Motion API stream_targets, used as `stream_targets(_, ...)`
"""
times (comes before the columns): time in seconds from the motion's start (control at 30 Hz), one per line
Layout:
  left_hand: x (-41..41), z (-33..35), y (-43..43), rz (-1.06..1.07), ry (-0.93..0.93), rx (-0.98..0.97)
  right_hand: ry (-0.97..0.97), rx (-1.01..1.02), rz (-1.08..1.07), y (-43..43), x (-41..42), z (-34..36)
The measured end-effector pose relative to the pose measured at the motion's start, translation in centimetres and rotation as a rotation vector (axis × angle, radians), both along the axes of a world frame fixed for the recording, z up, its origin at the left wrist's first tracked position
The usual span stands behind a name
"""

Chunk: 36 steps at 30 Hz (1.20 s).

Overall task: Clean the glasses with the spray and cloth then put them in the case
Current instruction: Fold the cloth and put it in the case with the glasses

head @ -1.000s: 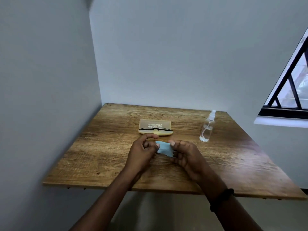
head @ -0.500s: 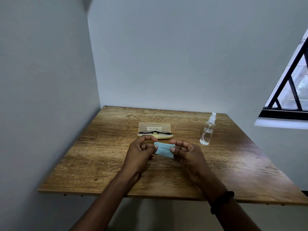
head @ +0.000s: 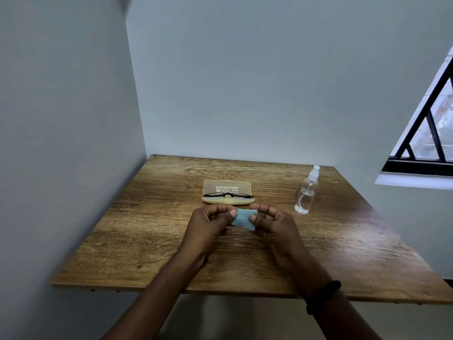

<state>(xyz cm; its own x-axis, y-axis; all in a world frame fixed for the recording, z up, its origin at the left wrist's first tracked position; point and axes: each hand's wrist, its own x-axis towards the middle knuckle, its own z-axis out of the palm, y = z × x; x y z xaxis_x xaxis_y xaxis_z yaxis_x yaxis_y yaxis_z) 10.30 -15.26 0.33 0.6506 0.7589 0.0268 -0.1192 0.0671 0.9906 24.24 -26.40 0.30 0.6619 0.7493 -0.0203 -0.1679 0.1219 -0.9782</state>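
Note:
A small light-blue cloth (head: 243,220) is held above the table between both hands. My left hand (head: 208,229) pinches its left end and my right hand (head: 272,228) pinches its right end. Just beyond the hands lies a yellowish glasses case (head: 226,189) with its lid open. Black-framed glasses (head: 228,195) rest folded in the case's lower half. A clear spray bottle (head: 306,191) with a white nozzle stands upright to the right of the case, apart from both hands.
The wooden table (head: 147,241) sits in a corner, with a grey wall along its left side and another behind. A barred window (head: 426,133) is at the right. A black band circles my right wrist (head: 323,296).
The hands and cloth have moved slightly further over the table toward the case, and the cloth has been folded or bunched a little narrower. Case, glasses and bottle have not moved.

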Motion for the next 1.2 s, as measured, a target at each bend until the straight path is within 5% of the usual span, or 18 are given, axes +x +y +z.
stream_targets(0.37,0.1,-0.1,-0.4,0.014,-0.025,0.029,0.106,0.055,0.032,0.1,-0.1,0.5)
stream_targets(0.87,1.1,0.4,1.4,0.088,-0.048,0.105,-0.035,0.046,-0.016,2.0,1.4,1.6)
stream_targets(1.2,5.5,3.6,9.6,0.141,0.266,0.362,-0.201,-0.180,-0.099,9.1,5.2,4.7)
